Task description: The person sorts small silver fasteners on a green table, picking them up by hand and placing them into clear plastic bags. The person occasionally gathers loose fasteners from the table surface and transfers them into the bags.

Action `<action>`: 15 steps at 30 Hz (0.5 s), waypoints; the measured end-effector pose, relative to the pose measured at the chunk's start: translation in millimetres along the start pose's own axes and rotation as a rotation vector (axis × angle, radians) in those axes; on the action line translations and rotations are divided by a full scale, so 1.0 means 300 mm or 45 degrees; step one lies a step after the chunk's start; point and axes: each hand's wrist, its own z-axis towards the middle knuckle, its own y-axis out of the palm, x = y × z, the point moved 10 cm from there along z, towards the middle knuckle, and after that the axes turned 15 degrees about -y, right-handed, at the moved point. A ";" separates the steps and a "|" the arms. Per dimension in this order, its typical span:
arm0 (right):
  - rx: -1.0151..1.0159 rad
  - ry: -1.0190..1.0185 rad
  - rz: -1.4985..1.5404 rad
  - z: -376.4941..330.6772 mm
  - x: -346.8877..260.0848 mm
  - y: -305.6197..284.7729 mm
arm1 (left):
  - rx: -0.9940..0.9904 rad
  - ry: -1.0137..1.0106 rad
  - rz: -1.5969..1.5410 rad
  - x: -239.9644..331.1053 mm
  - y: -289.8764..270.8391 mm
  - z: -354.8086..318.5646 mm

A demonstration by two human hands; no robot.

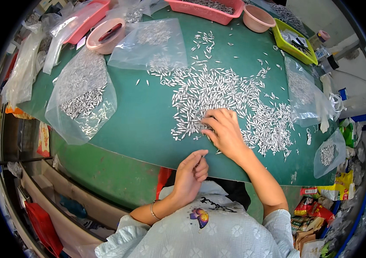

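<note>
A wide spread of small silver spindle-shaped metal pieces (209,92) lies loose on the green tabletop (135,116). At its near edge my right hand (225,132) reaches in from the right, palm down. Its fingers curl over some of the pieces, with the thumb bent below them. My left hand (193,171) is held at the table's near edge, close to my body. Its fingers are folded in and the thumb and forefinger come together. Something small and dark shows between them, too small to name.
Clear plastic bags of metal pieces lie left (84,92), at the back (155,41) and right (302,88); a smaller bag (329,155) sits at the right edge. Pink basins (258,19), a pink tray (209,15) and a yellow-green tray (292,47) with tools line the far side.
</note>
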 end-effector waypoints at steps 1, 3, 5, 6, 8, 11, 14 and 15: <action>-0.013 0.008 -0.021 -0.010 0.007 0.001 | 0.001 0.006 -0.004 0.009 -0.002 -0.003; -0.004 0.051 -0.045 -0.037 0.036 -0.014 | -0.013 0.025 -0.020 0.025 -0.007 -0.011; -0.037 0.134 -0.048 -0.058 0.054 -0.039 | -0.023 0.041 -0.030 0.036 -0.011 -0.012; -0.032 0.161 -0.037 -0.056 0.051 -0.053 | -0.026 0.048 -0.034 0.040 -0.013 -0.010; 0.041 0.120 0.006 -0.028 0.029 -0.049 | -0.023 0.047 -0.038 0.043 -0.013 -0.006; -0.033 0.041 -0.047 -0.003 -0.001 -0.001 | -0.062 0.023 -0.044 0.040 -0.007 0.003; -0.049 0.067 -0.052 -0.018 0.024 0.012 | -0.101 0.026 -0.049 0.041 -0.017 0.008; -0.025 0.095 0.012 -0.025 0.026 -0.004 | -0.037 0.047 -0.048 0.046 -0.018 0.003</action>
